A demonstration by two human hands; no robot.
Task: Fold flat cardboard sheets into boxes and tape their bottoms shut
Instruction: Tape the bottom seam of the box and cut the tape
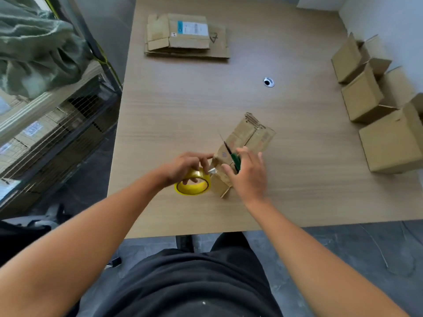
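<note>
A small cardboard box (249, 138) lies on its side near the front of the wooden table (183, 106). My left hand (185, 167) grips a yellow tape roll (193, 185) just left of the box, its fingers pinching the clear tape end against the box's near corner. My right hand (248, 173) rests against the box's near end and holds green-handled scissors (233, 156), whose dark blades point up and away over the cardboard.
A stack of flat cardboard sheets (186, 36) lies at the far side of the table. Several folded boxes (370, 104) stand along the right edge. A round cable grommet (268, 82) sits mid-table. A wire cage with cartons (45, 133) stands to the left.
</note>
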